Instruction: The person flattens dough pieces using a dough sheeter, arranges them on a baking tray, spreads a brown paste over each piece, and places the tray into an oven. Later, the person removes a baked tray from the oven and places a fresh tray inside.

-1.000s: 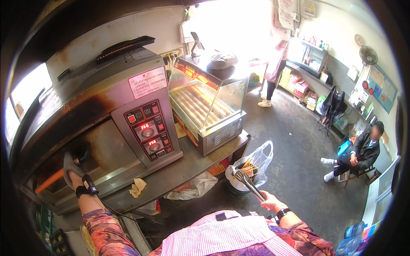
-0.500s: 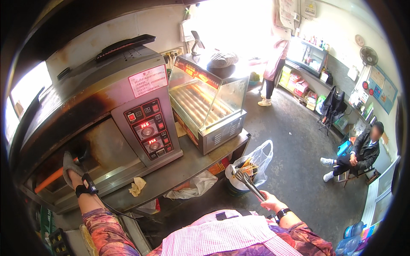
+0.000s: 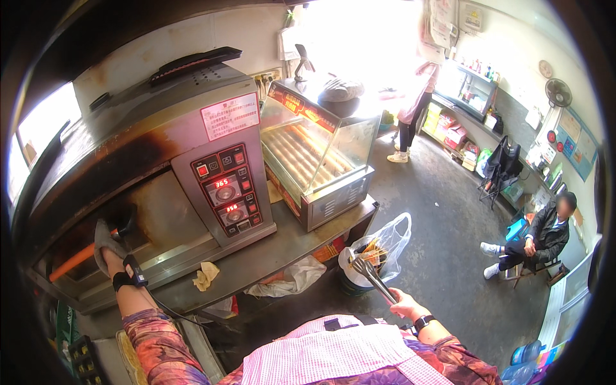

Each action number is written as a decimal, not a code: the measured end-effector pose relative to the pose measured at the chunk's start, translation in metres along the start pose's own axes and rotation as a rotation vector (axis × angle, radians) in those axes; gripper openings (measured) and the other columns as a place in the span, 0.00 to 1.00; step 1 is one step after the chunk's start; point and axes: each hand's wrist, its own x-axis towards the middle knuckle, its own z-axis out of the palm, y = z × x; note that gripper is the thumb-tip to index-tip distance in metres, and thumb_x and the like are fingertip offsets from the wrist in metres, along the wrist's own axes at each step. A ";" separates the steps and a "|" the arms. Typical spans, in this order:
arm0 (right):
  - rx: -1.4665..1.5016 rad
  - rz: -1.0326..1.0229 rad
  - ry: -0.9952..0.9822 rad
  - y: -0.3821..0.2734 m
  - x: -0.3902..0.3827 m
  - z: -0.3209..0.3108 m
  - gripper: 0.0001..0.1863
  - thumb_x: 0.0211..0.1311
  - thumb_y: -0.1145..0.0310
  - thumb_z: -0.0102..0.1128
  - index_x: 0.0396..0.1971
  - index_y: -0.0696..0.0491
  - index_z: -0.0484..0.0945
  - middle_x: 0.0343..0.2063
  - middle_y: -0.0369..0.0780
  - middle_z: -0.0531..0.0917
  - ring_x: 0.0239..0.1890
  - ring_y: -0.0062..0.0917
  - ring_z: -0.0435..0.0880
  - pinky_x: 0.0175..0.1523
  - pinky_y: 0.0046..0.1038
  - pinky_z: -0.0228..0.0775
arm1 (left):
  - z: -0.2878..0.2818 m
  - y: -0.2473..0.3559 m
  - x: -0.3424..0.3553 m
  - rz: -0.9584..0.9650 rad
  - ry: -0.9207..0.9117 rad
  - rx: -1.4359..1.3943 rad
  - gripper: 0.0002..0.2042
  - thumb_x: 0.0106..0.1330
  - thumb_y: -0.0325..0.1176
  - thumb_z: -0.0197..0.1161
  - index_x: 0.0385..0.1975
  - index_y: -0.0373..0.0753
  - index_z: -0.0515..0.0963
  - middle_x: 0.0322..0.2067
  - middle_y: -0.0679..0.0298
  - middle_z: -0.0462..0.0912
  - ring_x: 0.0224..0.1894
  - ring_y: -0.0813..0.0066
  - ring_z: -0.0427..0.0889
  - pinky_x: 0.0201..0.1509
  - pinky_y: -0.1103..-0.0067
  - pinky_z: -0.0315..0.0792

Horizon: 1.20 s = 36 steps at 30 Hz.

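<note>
My left hand (image 3: pixel 108 246), covered by a grey glove or cloth, is closed round the orange bar handle (image 3: pixel 76 262) on the door of a steel oven (image 3: pixel 154 208). The covering hides its fingers. A dark band and a small black device sit on that wrist. In my right hand (image 3: pixel 405 304) is a pair of metal tongs (image 3: pixel 375 278), its jaws pointing up and away over a bin (image 3: pixel 354 282) lined with a clear plastic bag (image 3: pixel 399 240). Thin sticks stand in the bag.
Right of the oven, a glass-sided roller grill (image 3: pixel 321 154) stands on the steel counter (image 3: pixel 282 247). A crumpled yellowish cloth (image 3: pixel 206 276) lies near the counter's edge. One person (image 3: pixel 545 228) sits at the right; another (image 3: pixel 414 96) stands at the back. Water bottles (image 3: pixel 527 353) are at lower right.
The view has shifted slightly, so the oven and grill appear a little farther right. Both hands keep their holds, and the oven door looks unchanged.
</note>
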 end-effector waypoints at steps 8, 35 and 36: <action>0.007 0.011 -0.017 -0.001 0.001 0.001 0.46 0.42 0.76 0.61 0.67 0.46 0.58 0.24 0.36 0.79 0.16 0.19 0.74 0.19 0.22 0.63 | -0.006 -0.001 0.019 -0.061 -0.023 0.046 0.15 0.62 0.52 0.59 0.33 0.48 0.76 0.21 0.72 0.74 0.15 0.84 0.65 0.17 0.87 0.61; 0.027 -0.013 -0.004 0.006 -0.006 -0.005 0.45 0.41 0.76 0.62 0.67 0.49 0.59 0.26 0.37 0.79 0.19 0.20 0.75 0.21 0.23 0.64 | -0.013 -0.007 0.032 0.122 0.002 0.336 0.14 0.67 0.33 0.51 0.48 0.33 0.73 0.43 0.63 0.77 0.42 0.75 0.75 0.47 0.80 0.69; 0.028 -0.014 0.004 0.007 -0.007 -0.006 0.45 0.41 0.76 0.62 0.66 0.49 0.59 0.26 0.37 0.79 0.19 0.20 0.75 0.21 0.23 0.65 | -0.014 -0.006 0.031 0.211 -0.021 0.357 0.16 0.67 0.31 0.51 0.51 0.32 0.73 0.47 0.63 0.78 0.46 0.74 0.76 0.51 0.80 0.69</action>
